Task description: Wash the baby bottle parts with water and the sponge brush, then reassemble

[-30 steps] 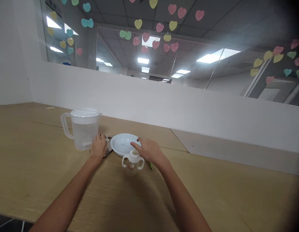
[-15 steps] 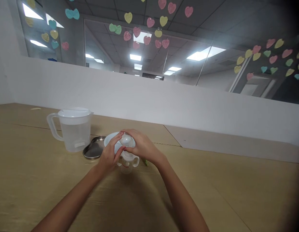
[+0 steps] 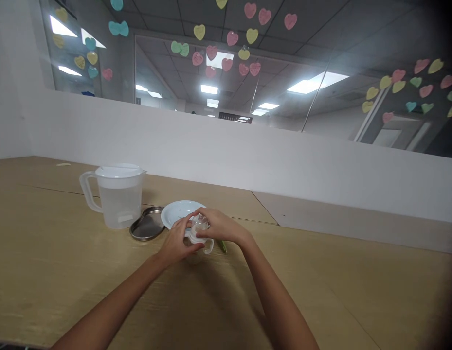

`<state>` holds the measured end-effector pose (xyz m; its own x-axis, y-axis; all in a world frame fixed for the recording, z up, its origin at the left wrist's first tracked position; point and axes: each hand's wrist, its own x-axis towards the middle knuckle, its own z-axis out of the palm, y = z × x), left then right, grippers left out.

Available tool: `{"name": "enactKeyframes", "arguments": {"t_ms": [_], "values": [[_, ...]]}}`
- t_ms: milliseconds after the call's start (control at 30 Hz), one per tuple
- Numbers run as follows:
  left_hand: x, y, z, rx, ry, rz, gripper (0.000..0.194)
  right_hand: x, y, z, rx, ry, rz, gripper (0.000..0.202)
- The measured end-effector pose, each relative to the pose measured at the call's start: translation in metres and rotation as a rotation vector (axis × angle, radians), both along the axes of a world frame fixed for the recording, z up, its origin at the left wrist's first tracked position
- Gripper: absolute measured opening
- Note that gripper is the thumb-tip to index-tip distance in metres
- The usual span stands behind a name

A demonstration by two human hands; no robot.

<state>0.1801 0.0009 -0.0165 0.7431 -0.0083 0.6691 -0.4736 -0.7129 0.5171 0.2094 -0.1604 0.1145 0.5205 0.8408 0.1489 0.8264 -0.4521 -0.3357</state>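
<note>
A small clear baby bottle (image 3: 209, 246) with white side handles stands upright on the table in front of me. A clear dome cap (image 3: 200, 221) is over its top; I cannot tell whether it is fully seated. My left hand (image 3: 175, 244) is closed around the bottle's collar from the left, its thumb across the front. From the other side, my right hand (image 3: 223, 226) curls its fingers and thumb around the clear cap. Fingers cover much of the bottle, and its lower body shows faintly beneath the left thumb.
Behind my hands is a pale bowl (image 3: 170, 213). A metal kidney-shaped tray (image 3: 149, 226) lies left of it, beside a lidded translucent pitcher (image 3: 120, 199) holding clear liquid. Something slim and green (image 3: 222, 246) lies right of the bottle. A white wall (image 3: 211, 150) bounds the table (image 3: 320, 291).
Both hands held the cap above the bottle before. Now the cap sits lower, over the bottle's top, and my left hand has moved down to the collar. The view shifted slightly.
</note>
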Motion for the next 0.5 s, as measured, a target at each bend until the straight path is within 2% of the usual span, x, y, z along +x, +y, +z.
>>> {"name": "enactKeyframes", "arguments": {"t_ms": [200,367,500], "values": [[0.0012,-0.0019,-0.0035,-0.03,-0.012,0.043,0.081,0.0004,0.0046,-0.0047,-0.051,0.009,-0.014,0.045],[0.0035,-0.0045,-0.0051,0.041,-0.055,0.059,0.039,0.0041,0.0061,-0.0081,-0.076,-0.016,-0.027,0.05],[0.0037,-0.0059,-0.004,0.03,-0.021,0.068,0.036,0.0087,0.0052,-0.011,-0.065,0.0,-0.026,0.056]]}}
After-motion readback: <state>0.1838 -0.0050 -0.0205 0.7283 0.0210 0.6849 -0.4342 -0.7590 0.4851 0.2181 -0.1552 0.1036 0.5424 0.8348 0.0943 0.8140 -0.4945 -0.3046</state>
